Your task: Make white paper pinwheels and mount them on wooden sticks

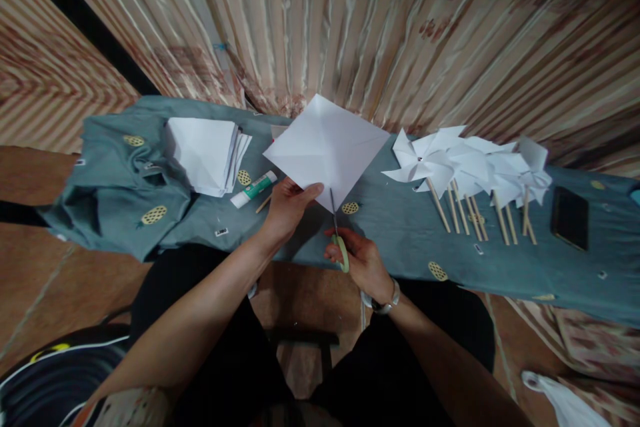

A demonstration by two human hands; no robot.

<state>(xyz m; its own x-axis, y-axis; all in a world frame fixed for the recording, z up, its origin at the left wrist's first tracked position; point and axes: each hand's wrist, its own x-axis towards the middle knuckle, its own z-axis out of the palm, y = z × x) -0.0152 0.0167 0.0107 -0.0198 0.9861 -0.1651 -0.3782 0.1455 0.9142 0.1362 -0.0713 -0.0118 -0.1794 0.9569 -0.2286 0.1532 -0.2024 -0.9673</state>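
A square white sheet of paper (330, 143), creased and turned corner-down like a diamond, is held above the cloth-covered table. My left hand (290, 208) pinches its lower left edge, thumb on top. In my right hand (364, 259) is a pair of scissors (342, 252) with light green handles. Their blades meet the paper at its bottom corner, pointing up toward the middle. Just left of my left hand lies a green and white glue stick (254, 189). A thin wooden stick (263, 204) shows partly beside it.
A stack of white paper (203, 155) lies on the left of the green tablecloth (400, 240). Several white paper pinwheels (440, 159) on wooden sticks lie to the right, beside a black phone (570, 218). A pleated curtain (320, 20) hangs behind the table.
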